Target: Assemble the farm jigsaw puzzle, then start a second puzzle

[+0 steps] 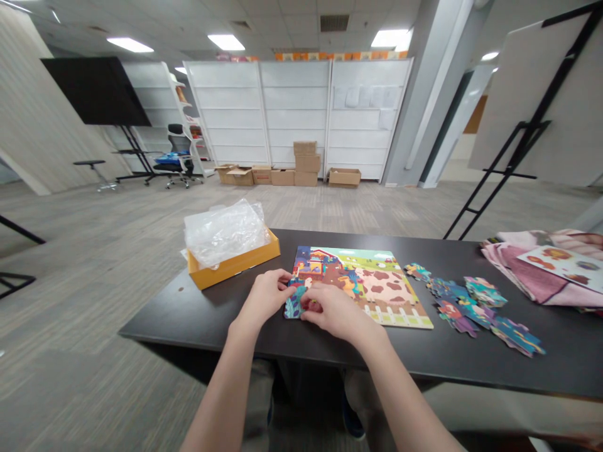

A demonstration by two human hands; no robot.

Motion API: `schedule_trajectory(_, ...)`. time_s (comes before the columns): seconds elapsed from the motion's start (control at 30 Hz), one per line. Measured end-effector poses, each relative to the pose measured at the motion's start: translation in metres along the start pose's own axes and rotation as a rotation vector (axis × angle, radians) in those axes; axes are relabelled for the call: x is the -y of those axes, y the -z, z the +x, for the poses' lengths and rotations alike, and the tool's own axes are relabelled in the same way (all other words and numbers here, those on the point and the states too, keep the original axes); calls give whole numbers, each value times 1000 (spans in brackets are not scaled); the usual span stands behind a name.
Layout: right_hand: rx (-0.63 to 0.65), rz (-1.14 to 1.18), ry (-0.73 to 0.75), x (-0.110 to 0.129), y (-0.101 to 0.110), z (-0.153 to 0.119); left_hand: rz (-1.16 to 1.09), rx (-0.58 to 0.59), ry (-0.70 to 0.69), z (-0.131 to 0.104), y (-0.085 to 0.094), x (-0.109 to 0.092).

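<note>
A farm-scene jigsaw puzzle [386,285] with a spotted cow, a barn and a white fence lies flat on the dark table. At its lower left corner sits a teal, leaf-patterned puzzle piece [294,305]. My left hand [269,292] has its bent fingers and thumb closed at the left edge of the puzzle, touching the piece's upper side. From the right, my right hand [333,309] curls over the puzzle with thumb and fingers closed at the piece's right side. The hand hides part of the picture, and how firmly the piece sits cannot be seen.
Several loose puzzle pieces [464,306] are heaped right of the puzzle. A yellow box [235,262] holding clear plastic wrapping [226,231] stands at the table's left. Pink cloth [509,263] with a printed card [563,267] lies at the far right of the black table [211,320].
</note>
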State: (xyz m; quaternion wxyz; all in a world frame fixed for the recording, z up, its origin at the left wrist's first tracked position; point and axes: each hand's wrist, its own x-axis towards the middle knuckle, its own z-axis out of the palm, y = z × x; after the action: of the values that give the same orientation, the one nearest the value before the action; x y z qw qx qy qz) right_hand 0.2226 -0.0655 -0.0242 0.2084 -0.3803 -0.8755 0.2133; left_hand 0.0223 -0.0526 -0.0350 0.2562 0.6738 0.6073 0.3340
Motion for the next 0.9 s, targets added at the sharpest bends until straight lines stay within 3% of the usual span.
schedule_trajectory(0.33,-6,-12,-6,-1,-7,0,-29,-16,50,-1,0,-7)
schedule_trajectory(0.9,1,-4,-2,1,5,-1,-62,-6,79,4,0,-5)
